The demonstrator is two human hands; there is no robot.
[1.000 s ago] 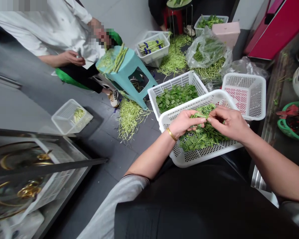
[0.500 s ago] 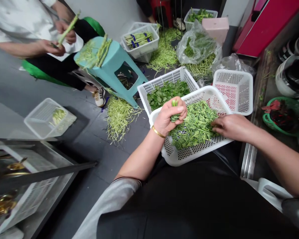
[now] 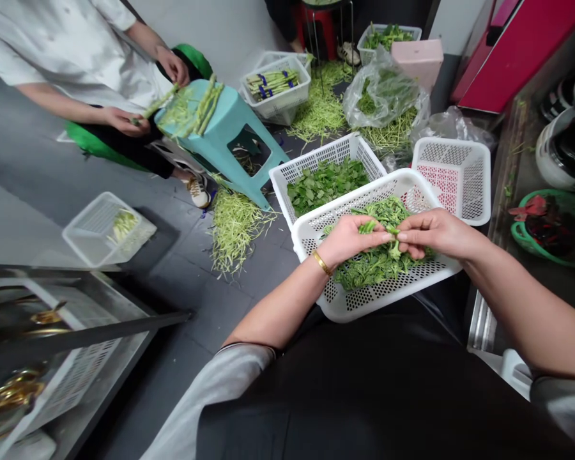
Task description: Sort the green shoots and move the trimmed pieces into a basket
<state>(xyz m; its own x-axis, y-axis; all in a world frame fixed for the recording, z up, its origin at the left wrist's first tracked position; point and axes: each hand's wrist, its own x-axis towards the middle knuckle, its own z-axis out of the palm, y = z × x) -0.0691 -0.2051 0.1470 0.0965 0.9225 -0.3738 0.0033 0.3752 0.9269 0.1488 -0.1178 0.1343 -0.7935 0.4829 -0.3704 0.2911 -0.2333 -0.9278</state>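
Observation:
Over a white perforated basket [image 3: 345, 309] on my lap, my two hands meet at the fingertips. My left hand [image 3: 353, 240] is closed around a few green stems [image 3: 367, 227], its thumb pointing toward the other hand. Pinched in my right hand [image 3: 426, 234] is a leafy green sprig [image 3: 395, 246], its stem end touching the left fingertips. Beneath both hands lies a pile of leafy greens [image 3: 371, 271] in the basket. Just behind it, a second white basket [image 3: 280, 182] holds darker loose green leaves [image 3: 328, 185].
A white basket with a red-patterned bottom [image 3: 476, 182] stands at right. Left of me, a co-worker [image 3: 86, 57] handles a green stalk by a teal stool [image 3: 220, 134]. Peelings [image 3: 232, 230] cover patches of floor. A metal shelf [image 3: 138, 329] juts in at lower left.
My right hand has come up from the pile with a sprig and moved left to meet my left hand. The left hand has turned and lowered slightly. The co-worker's hands have shifted.

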